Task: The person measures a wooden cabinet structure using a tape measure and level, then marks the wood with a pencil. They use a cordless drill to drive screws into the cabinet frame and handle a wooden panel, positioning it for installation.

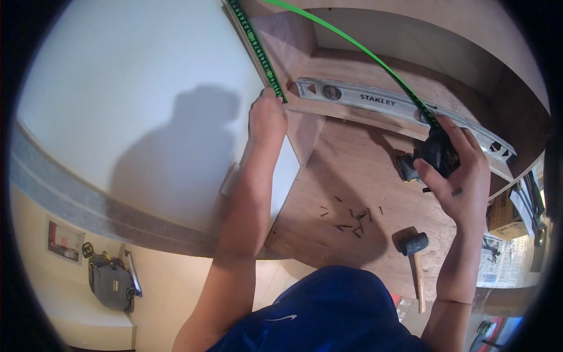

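Observation:
My left hand [268, 117] is closed on the end of a green-and-black tape blade [252, 41], pinching it at the edge of a large white panel [146, 64]. The blade runs up along that edge and out of the top of the view. Its plain green side curves back down to the black tape measure [441, 154], whose case my right hand [466, 185] grips. Just behind the case, a silver spirit level [352, 98] lies along a plywood ledge. A black-and-yellow tool [406, 167] is mostly hidden behind my right hand.
Several loose screws [358, 217] lie scattered on the plywood board [311, 193]. A mallet [417, 267] with a black head and wooden handle rests nearer me. At the lower left stands a dark grey bag [111, 284]. Newspaper [498, 261] and a cardboard box [505, 214] are at right.

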### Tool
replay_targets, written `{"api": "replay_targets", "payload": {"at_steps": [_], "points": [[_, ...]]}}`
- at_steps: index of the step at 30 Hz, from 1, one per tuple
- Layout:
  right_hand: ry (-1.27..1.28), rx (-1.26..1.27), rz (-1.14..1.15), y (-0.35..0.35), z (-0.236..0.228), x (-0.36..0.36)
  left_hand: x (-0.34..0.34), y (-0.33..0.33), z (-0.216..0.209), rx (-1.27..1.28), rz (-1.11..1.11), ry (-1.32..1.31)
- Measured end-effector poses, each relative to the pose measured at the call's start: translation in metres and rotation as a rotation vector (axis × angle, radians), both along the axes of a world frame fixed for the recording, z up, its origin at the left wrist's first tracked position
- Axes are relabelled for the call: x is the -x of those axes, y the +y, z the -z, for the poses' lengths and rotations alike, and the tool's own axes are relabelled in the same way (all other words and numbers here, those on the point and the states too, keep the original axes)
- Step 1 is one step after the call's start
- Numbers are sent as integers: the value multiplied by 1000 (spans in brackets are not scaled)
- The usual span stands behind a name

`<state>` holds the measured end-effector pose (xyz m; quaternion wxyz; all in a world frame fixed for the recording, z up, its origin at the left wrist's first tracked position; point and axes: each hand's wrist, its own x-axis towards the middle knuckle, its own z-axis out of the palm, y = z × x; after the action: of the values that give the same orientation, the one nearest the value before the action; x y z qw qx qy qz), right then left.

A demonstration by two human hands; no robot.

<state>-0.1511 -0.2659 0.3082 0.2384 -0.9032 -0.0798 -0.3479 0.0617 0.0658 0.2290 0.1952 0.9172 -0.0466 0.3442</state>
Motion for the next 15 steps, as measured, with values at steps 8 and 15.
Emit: {"api": "replay_targets", "payload": {"at_steps": [8, 15], "points": [[65, -23, 11, -8, 4, 9, 5, 0, -5, -10, -10, 39], [61, -64, 16, -15, 5, 19, 1, 3, -1, -45, -17, 34]]}}
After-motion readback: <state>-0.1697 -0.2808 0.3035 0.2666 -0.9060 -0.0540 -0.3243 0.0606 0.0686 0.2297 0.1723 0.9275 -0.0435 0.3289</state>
